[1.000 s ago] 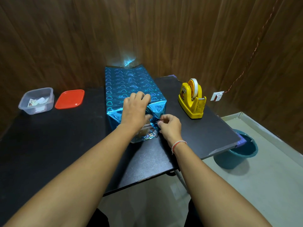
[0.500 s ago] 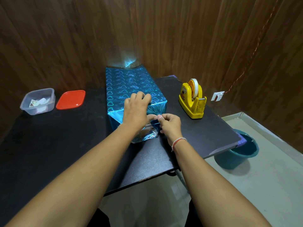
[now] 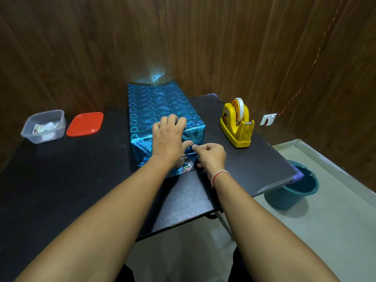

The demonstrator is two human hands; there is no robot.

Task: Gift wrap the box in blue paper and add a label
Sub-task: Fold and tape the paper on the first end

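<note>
The box [image 3: 160,110] stands in the middle of the black table [image 3: 61,180], with its far end near the wooden wall [image 3: 101,47], and the shiny blue paper [image 3: 142,102] with a heart pattern already covers its top and its sides. My left hand [image 3: 167,141] lies on the near edge of the box, palm down; the fingers bend over the top and press the paper, and my thumb reaches to the folded flap on the near end face. My right hand [image 3: 211,157] is just beside it, at the right part of that end face; its thumb and first finger pinch the tip of the paper flap, close to my left thumb, and the other fingers are curled under. If the pinch holds also a piece of tape, I cannot tell. Under my hands a crumpled part of the paper lies on the table. To the right of the box, apart from it, stands a yellow tape dispenser [image 3: 237,127] with a white roll. To the left, well apart, lie a red lid [image 3: 85,124] and a clear plastic container [image 3: 43,126] with small papers inside. Beyond the right table corner a teal bucket [image 3: 293,190] stands on the floor.
</note>
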